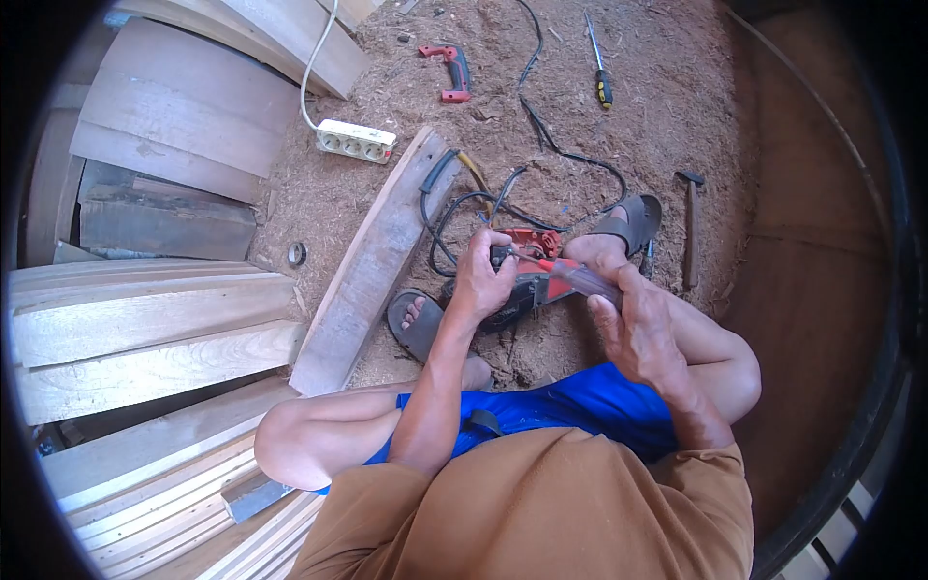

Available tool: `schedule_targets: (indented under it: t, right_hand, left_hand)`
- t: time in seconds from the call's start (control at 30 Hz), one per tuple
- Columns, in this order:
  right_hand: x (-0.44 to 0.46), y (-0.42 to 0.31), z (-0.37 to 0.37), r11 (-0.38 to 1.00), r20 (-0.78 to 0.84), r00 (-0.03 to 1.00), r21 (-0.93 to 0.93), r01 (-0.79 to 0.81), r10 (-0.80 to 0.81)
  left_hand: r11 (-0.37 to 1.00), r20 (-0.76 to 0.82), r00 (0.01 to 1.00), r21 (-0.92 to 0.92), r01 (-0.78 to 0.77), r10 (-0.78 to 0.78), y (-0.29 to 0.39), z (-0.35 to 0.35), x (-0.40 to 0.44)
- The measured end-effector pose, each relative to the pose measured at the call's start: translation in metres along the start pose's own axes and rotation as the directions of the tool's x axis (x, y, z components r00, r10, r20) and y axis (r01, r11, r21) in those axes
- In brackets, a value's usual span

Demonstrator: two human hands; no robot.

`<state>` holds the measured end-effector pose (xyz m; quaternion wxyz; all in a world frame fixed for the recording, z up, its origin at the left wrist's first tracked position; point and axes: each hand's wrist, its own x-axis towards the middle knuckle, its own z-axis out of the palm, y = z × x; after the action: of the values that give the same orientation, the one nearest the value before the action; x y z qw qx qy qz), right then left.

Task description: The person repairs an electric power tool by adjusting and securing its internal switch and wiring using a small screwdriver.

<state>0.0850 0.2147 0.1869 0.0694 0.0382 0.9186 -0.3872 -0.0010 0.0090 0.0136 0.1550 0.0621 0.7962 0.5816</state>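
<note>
Position: the red power tool (554, 287) rests on the sawdust-strewn ground (677, 126) between the person's sandalled feet, its red housing apparently open at the far side.

Hands: the right hand (643, 333) is closed around the clear handle of a screwdriver (588, 280), whose shaft points toward the left hand. The left hand (486, 277) has its fingers drawn narrow about a small dark part (500, 255) at the tool; whether that part is firmly gripped cannot be told.

Findings, by judgement:

1. The shaft is directed at the left fingers. A slip under pressure could drive the tip into them; poor seating or a rolling workpiece would be the cause.

2. No clamp is seen on the tool. Uneven ground could let it tilt under turning force.

3. Loose sawdust surrounds the work. A dropped screw could be lost in it, and dust could enter the open housing.

4. A black cord (556, 150) loops near the right sandal (642, 221) and could be snagged by a foot. Its far end leaves the view; whether it is energised cannot be confirmed. A power strip (355, 142) lies beyond the wooden plank (372, 271).

5. A hammer (691, 232) lies beside the right foot, a possible stumbling point on rising.
</note>
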Motion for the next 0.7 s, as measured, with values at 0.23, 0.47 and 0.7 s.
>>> schedule_targets:
  t: [0.23,0.47,0.7]
  right_hand:
    - [-0.003,0.006,0.009,0.974,-0.125,0.978,-0.169,0.148,-0.170]
    - [-0.007,0.008,0.011,0.988,-0.128,0.984,-0.114,0.106,-0.121]
    - [-0.004,-0.006,-0.001,0.994,0.022,1.000,-0.106,-0.002,0.004]
  left_hand:
    - [1.000,0.011,1.000,-0.021,-0.008,0.009,-0.002,-0.001,0.001]
    - [0.995,0.035,0.999,-0.100,0.004,0.000,-0.015,0.005,0.002]
    - [0.997,0.045,0.999,-0.079,0.020,-0.016,-0.010,0.003,0.002]
